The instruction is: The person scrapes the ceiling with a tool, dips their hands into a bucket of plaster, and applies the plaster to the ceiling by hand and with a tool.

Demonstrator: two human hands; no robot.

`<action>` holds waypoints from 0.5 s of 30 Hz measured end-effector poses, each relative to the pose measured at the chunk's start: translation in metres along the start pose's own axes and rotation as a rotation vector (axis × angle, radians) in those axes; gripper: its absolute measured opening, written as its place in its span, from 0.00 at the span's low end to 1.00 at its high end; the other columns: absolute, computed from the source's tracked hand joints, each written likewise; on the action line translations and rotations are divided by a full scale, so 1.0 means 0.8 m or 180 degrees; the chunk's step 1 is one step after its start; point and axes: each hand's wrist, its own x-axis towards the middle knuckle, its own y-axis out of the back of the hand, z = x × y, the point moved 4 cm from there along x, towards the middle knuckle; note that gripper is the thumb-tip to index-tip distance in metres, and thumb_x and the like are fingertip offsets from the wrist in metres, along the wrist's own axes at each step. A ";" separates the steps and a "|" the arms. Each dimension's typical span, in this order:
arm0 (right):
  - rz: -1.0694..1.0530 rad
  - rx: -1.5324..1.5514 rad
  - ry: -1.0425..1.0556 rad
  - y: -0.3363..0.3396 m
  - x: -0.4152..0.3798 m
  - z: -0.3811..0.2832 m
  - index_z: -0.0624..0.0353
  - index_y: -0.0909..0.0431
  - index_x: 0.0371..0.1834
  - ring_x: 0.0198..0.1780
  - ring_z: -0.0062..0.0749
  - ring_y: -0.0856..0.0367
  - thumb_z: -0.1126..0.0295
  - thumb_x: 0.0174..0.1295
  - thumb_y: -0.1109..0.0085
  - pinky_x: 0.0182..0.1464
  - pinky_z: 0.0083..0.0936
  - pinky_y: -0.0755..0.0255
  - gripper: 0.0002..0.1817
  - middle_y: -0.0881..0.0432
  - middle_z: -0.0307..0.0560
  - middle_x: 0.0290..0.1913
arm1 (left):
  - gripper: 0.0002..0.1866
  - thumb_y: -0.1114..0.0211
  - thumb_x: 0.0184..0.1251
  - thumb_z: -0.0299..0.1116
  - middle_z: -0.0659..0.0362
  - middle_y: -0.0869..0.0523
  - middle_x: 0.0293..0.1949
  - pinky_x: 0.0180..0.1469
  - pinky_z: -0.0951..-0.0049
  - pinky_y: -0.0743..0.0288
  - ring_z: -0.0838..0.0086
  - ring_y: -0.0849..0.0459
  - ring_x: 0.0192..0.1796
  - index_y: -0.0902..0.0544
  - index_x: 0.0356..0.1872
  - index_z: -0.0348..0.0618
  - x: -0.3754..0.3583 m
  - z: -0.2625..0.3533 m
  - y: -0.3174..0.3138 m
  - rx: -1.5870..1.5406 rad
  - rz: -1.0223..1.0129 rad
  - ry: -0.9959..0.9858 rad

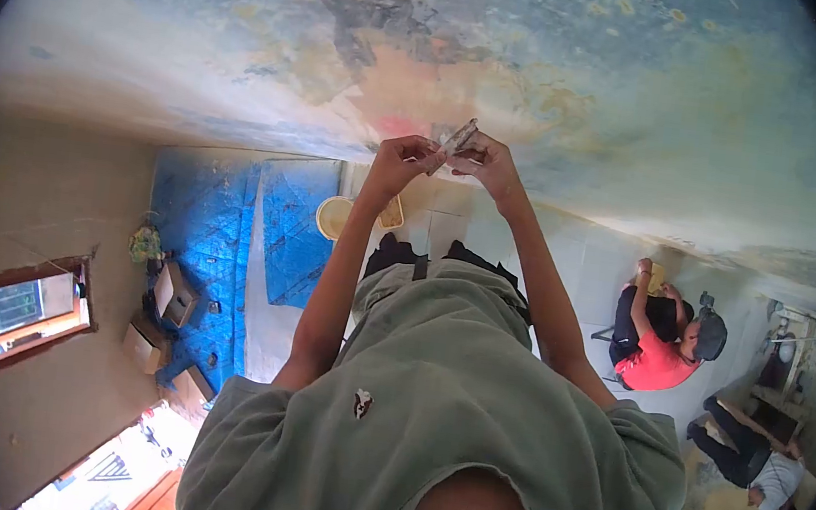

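Both hands meet in front of me, close to the blotchy wall (410, 64). My right hand (486, 166) is closed around a thin, flat grey-white piece (460, 138) with dark smears. Its exact kind cannot be made out. Beside it, my left hand (402, 166) is closed in a pinch, its fingertips at the lower end of the same piece. Pale smudges show on my fingers. Dark, grey and pinkish patches mark the wall just beyond.
A round cream tub (334, 217) and a yellowish tray (392, 215) stand on the floor near my feet. Blue sheeting (295, 232) covers the floor at left, with cardboard boxes (177, 295). Two people, one in a red shirt (655, 367), are at right.
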 end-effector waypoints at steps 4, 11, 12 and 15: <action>0.0232 0.0099 -0.0016 -0.033 0.008 -0.010 0.62 0.20 0.37 0.37 0.24 0.18 0.73 0.60 0.37 0.39 0.23 0.21 0.06 0.17 0.41 0.35 | 0.11 0.31 0.60 0.28 0.62 0.15 0.33 0.41 0.77 0.24 0.80 0.19 0.35 0.17 0.41 0.35 -0.011 0.004 0.028 -0.0214 -0.0169 -0.0053; 0.1201 -0.0058 -0.0079 -0.082 0.054 0.001 0.63 0.23 0.27 0.28 0.24 0.19 0.69 0.63 0.40 0.37 0.25 0.18 0.10 0.19 0.40 0.28 | 0.12 0.30 0.55 0.22 0.61 0.15 0.33 0.40 0.79 0.23 0.82 0.19 0.35 0.18 0.42 0.34 -0.009 -0.011 0.069 -0.0117 -0.0127 -0.0328; 0.1171 -0.0091 -0.0056 -0.092 0.062 0.009 0.63 0.23 0.27 0.28 0.24 0.19 0.69 0.63 0.40 0.37 0.25 0.18 0.10 0.19 0.40 0.28 | 0.11 0.30 0.57 0.24 0.61 0.15 0.33 0.40 0.79 0.23 0.82 0.19 0.35 0.18 0.41 0.34 -0.014 -0.005 0.074 -0.0231 -0.0142 -0.0276; 0.1272 -0.0052 0.0159 -0.124 0.070 0.012 0.63 0.24 0.27 0.29 0.23 0.19 0.69 0.64 0.42 0.34 0.24 0.19 0.10 0.20 0.39 0.28 | 0.10 0.31 0.59 0.27 0.61 0.16 0.32 0.38 0.79 0.24 0.82 0.20 0.33 0.19 0.40 0.35 -0.021 -0.006 0.105 -0.0222 0.0099 -0.0401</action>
